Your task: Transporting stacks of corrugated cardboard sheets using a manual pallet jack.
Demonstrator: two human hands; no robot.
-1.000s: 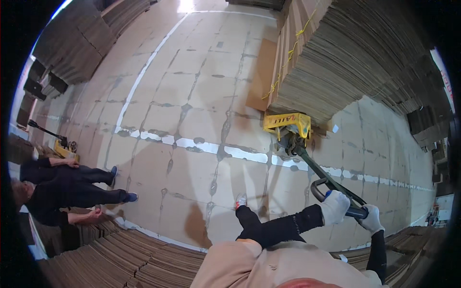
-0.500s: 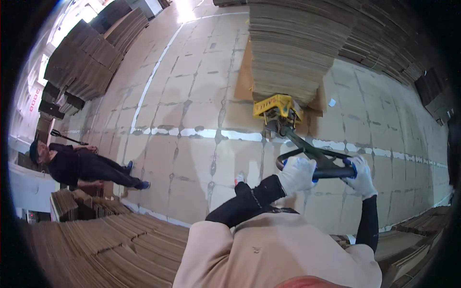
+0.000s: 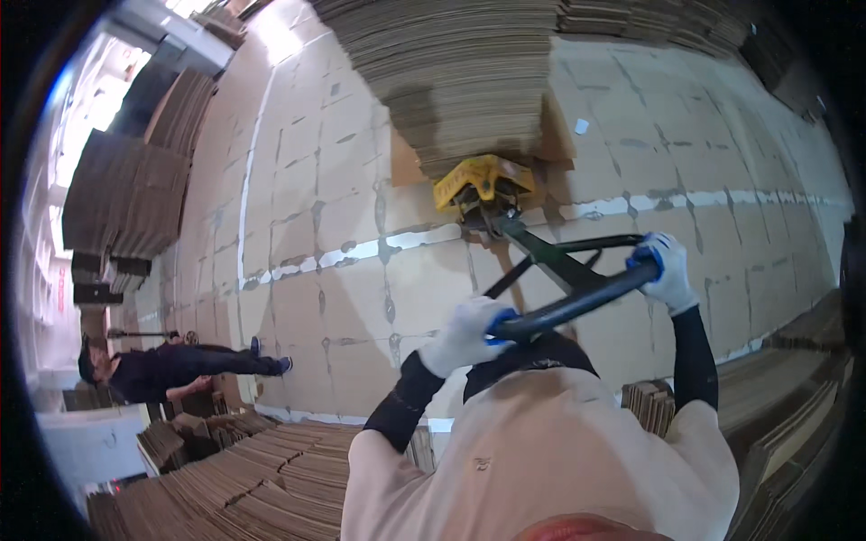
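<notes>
Both my hands, in white gloves with blue palms, grip the black looped handle [image 3: 577, 305] of a yellow pallet jack [image 3: 480, 183]. My left hand [image 3: 465, 335] wraps round the handle's left end, close to my body. Farther out, my right hand [image 3: 666, 272] is closed round its right end. The handle slants, its right end farther from me than its left. A dark shaft joins it to the jack's yellow body. Just beyond the jack rises a tall stack of flat cardboard sheets [image 3: 451, 81]; the jack's forks are hidden beneath the load.
At the left stands a person in dark clothes [image 3: 180, 368] beside another long-handled device [image 3: 140, 334]. Cardboard piles rise at the far left [image 3: 126, 189], near left [image 3: 234, 487] and lower right [image 3: 776, 451]. White lines [image 3: 361, 254] cross the tiled floor; a white scrap [image 3: 582, 126] lies on it.
The handle has swung leftward and nearer my body, both hands still on it. In view, the jack and its stack have shifted left and turned. The other person appears slightly lower.
</notes>
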